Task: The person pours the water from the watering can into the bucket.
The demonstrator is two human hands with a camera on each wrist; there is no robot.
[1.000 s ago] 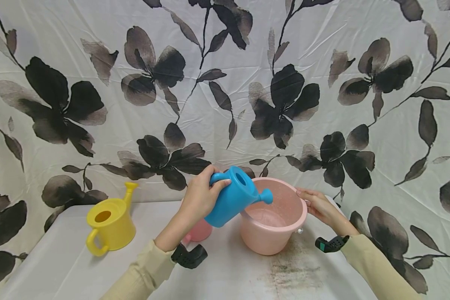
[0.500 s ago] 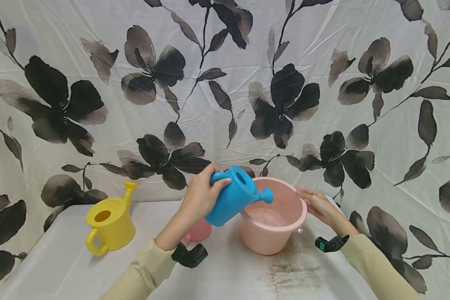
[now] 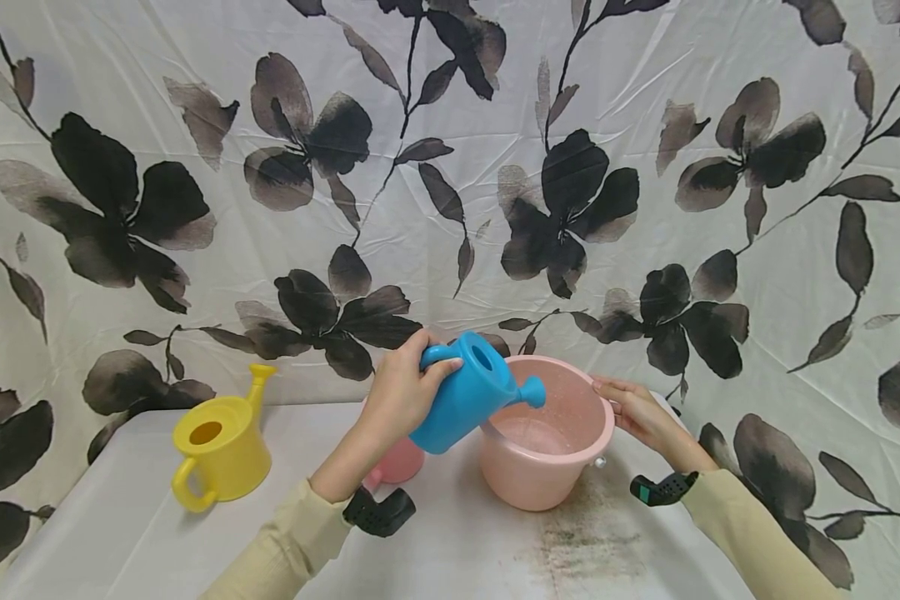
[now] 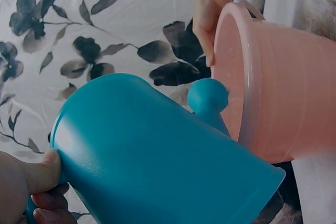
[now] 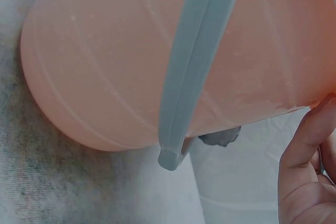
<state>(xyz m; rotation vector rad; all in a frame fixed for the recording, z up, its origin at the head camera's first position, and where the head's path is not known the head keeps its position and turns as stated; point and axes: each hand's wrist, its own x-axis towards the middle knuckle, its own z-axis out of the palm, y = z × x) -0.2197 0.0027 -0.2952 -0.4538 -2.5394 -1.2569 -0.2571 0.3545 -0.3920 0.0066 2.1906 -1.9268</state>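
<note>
My left hand (image 3: pixel 405 383) grips the handle of a blue watering can (image 3: pixel 457 400), thumb pressed on top. The can is tilted to the right. Its round spout head (image 3: pixel 531 392) is over the near left part of a pink bucket (image 3: pixel 536 479); whether water runs from it, I cannot tell. My right hand (image 3: pixel 641 412) holds the bucket's rim at the right. In the right wrist view, a fingertip (image 5: pixel 324 100) touches the bucket's outer wall, and the pale bail handle (image 5: pixel 191 72) hangs across it. The left wrist view shows the can's underside and the bucket's opening.
A yellow watering can (image 3: pixel 228 454) stands upright at the left of the white table (image 3: pixel 450 542). Behind my left forearm a pink object (image 3: pixel 401 461) is partly hidden. Dark smudges (image 3: pixel 585 542) mark the table before the bucket. A floral cloth (image 3: pixel 450 208) hangs behind.
</note>
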